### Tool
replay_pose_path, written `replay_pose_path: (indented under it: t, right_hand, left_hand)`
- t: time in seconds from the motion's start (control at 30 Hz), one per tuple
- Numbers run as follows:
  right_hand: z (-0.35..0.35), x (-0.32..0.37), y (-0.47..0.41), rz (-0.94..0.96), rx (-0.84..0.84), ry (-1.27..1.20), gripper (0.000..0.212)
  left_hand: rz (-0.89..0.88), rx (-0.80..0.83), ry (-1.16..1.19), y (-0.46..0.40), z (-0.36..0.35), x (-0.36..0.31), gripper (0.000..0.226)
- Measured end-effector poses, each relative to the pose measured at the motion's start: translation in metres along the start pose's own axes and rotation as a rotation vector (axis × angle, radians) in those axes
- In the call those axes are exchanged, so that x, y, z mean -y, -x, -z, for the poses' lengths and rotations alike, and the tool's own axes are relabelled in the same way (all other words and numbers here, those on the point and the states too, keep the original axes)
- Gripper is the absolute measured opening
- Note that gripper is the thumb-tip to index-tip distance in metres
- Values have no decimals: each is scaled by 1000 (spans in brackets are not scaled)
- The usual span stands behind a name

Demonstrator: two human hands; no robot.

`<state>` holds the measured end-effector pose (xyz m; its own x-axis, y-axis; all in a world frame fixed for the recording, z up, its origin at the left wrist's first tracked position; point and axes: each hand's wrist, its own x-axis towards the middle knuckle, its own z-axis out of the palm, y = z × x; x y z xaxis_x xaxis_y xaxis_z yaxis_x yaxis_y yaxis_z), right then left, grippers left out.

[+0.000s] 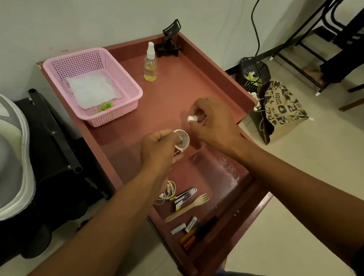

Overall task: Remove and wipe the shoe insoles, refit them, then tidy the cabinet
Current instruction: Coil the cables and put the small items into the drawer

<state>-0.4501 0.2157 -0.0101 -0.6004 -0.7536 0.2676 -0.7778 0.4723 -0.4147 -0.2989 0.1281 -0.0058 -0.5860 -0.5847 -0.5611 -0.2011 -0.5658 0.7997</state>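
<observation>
I stand over a reddish-brown cabinet [170,92] whose top has raised rims and whose drawer [203,202] is pulled open toward me. My left hand [158,147] grips a small white cup [182,141], tilted, just above the cabinet top near its front edge. My right hand [211,119] pinches a small white object [191,118] a little right of and above the cup. A grey and white shoe [7,155] lies at the far left, partly cut off by the frame edge.
A pink basket [119,77] with white cloth [93,89], a spray bottle [150,63] and a black phone holder [168,41] stand on top. The drawer holds earphones [168,191], stapler [185,197], wooden fork [189,208], small oddments. Printed paper bag [280,109] and black bin [252,73] stand right.
</observation>
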Motion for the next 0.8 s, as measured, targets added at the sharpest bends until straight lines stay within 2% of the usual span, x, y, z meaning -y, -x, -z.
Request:
replay_pose_path:
  t: [0.1,0.17,0.27,0.33,0.4,0.5,0.57,0.63,0.8]
  right_hand:
    - [11,-3,54,-27,39,-10,11]
    - [12,-12,81,-83,123,-38,13]
    - [-1,-30,104,-159,336,-68,18]
    - [-21,-41,107,-190,447,-15,17]
    - [-44,-47,104,-186,526,60,14]
    - [-71,-51,96,-133,590,127,16]
    - [-84,-54,92,-122,609,155,22]
    - [-94,-58,88,-136,614,150,28]
    - [-92,-60,86,-142,600,157,23]
  left_hand:
    - [76,185,-203,10,0,1,11]
    - [-3,287,-510,11,0,7,12]
    - [-172,481,-994,13,2,19,15]
    - [-154,584,-1256,15,3,29,21]
    - [-164,656,-1455,14,5,41,12]
    - [-168,713,-1571,12,7,49,27]
    - [-182,722,-1598,12,8,49,11]
    - [-202,720,-1596,10,9,52,9]
    - [-172,697,-1552,5,10,59,31]
